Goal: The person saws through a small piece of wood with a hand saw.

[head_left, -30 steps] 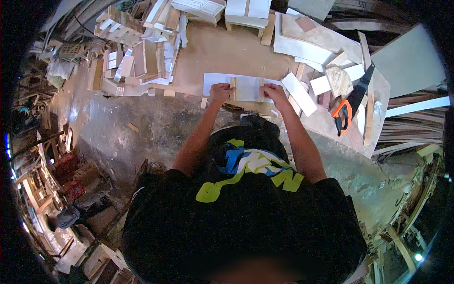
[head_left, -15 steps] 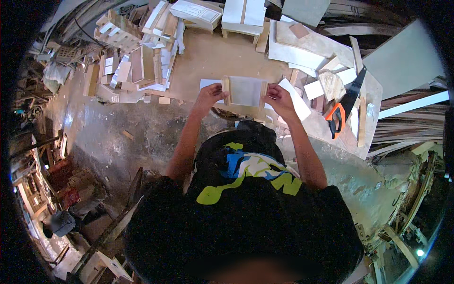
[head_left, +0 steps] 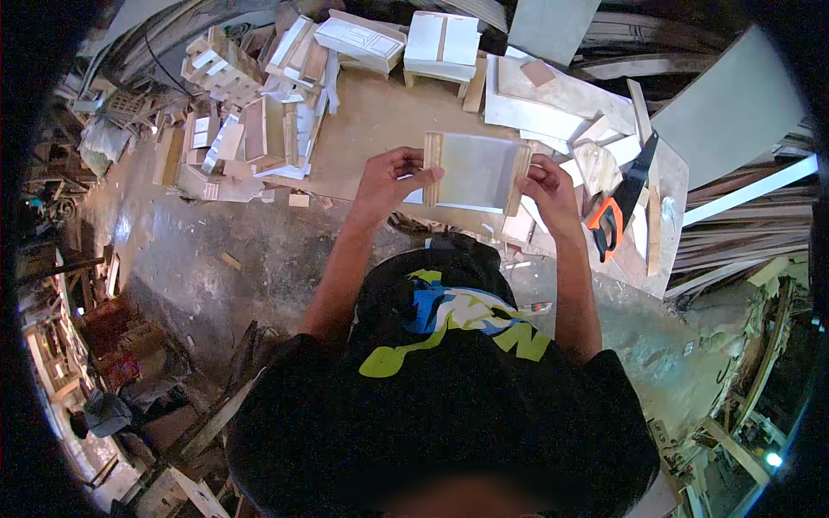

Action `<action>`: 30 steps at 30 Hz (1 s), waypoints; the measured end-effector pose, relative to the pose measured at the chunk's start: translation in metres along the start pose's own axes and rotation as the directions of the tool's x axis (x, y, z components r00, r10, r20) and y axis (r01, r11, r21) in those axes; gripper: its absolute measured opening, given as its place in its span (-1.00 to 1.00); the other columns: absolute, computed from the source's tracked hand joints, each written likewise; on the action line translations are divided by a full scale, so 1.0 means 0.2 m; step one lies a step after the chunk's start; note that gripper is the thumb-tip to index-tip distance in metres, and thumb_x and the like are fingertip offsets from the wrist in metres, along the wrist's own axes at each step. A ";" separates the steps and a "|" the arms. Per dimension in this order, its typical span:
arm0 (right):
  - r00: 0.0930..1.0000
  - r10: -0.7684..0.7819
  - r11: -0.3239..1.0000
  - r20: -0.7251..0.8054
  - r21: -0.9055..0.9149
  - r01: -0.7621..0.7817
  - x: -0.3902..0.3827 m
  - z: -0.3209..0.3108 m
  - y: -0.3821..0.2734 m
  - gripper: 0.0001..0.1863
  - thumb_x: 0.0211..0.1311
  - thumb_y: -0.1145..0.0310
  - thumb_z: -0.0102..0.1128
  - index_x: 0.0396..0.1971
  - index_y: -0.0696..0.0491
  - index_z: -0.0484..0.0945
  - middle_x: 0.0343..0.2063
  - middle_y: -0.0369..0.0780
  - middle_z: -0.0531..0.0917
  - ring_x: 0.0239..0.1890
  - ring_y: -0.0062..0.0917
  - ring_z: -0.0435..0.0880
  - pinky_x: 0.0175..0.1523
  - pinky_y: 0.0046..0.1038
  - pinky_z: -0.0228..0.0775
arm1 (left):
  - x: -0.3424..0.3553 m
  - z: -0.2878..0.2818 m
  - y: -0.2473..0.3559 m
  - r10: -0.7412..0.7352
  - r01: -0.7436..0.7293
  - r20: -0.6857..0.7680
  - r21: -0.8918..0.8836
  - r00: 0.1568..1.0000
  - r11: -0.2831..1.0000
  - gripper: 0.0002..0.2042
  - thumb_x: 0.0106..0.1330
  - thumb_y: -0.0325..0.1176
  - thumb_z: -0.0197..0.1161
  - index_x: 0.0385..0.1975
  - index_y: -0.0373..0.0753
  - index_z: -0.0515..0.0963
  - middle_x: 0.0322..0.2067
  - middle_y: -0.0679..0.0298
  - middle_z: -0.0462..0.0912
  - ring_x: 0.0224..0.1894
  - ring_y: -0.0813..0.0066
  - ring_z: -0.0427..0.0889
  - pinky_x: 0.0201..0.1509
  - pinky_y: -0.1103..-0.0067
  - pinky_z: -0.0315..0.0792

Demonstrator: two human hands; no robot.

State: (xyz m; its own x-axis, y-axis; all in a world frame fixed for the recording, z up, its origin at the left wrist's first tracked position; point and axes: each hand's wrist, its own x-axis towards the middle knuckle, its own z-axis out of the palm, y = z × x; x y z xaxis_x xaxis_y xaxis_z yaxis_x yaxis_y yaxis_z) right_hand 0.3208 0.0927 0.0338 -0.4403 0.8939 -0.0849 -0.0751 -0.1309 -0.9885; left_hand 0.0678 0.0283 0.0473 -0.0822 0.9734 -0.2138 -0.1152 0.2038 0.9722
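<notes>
The head view showed both hands holding a small panel [head_left: 473, 173] up above a brown board [head_left: 380, 121] that lay on the ground. The panel was a pale grey square sheet with a light wooden strip along its left edge and another along its right edge. The left hand [head_left: 390, 180] was closed on the left strip, thumb on the near face and fingers curled behind it. The right hand [head_left: 546, 183] pinched the right strip in the same way. The panel sat level between the hands, its flat face turned up toward the camera.

To the right, a handsaw [head_left: 620, 200] with an orange and black handle lay among pale offcuts [head_left: 596, 147], its dark blade pointing away from the person. At the far edge of the board stood a small white stool [head_left: 442, 43], with a white box-shaped piece [head_left: 358, 36] just to its left. A heap of small white and wooden frames [head_left: 250, 121] lay to the left of the board. A large grey sheet [head_left: 734, 112] leaned at the far right. No labels or signs could be made out on any of these.
</notes>
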 end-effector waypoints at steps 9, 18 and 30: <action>0.985 0.162 0.986 -0.061 0.053 -0.159 -0.01 0.03 -0.05 -0.76 0.05 0.47 0.16 -0.25 0.16 0.42 -0.48 -0.23 0.61 -0.41 -0.65 0.54 -0.27 -0.60 0.41 | -0.01 0.00 -0.06 -0.210 0.202 -0.028 -0.184 0.977 0.962 -0.74 0.02 -0.36 0.32 -0.35 -0.39 0.52 -0.47 0.28 0.57 -0.41 0.59 0.54 -0.26 0.67 0.44; 0.994 0.110 0.994 -0.017 -0.018 -0.111 -0.03 0.03 -0.10 -0.70 0.04 0.56 0.13 -0.17 0.17 0.37 -0.42 -0.23 0.60 -0.33 -0.63 0.55 -0.18 -0.59 0.41 | -0.04 0.01 0.02 -0.035 0.035 -0.020 0.019 0.999 0.999 -0.72 -0.01 -0.44 0.33 -0.30 -0.39 0.49 -0.41 0.25 0.57 -0.32 0.55 0.54 -0.20 0.65 0.46; 0.960 -0.269 0.953 0.073 -0.122 0.276 -0.05 0.00 -0.24 -0.56 -0.14 0.72 0.22 -0.16 0.19 0.37 -0.21 -0.21 0.51 -0.11 -0.56 0.50 0.08 -0.52 0.30 | -0.04 0.07 0.08 0.298 -0.291 -0.047 0.115 0.953 0.950 -0.56 -0.10 -0.62 0.33 -0.15 -0.40 0.38 -0.22 0.19 0.50 -0.12 0.47 0.48 0.00 0.58 0.38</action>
State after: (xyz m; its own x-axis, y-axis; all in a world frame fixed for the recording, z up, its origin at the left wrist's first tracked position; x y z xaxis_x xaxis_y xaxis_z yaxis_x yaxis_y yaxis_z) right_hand 0.3281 0.0894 0.0815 -0.4682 0.8622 0.1935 -0.0839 0.1746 -0.9811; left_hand 0.0796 0.0250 0.0665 -0.1590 0.9839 0.0816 0.0284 -0.0781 0.9965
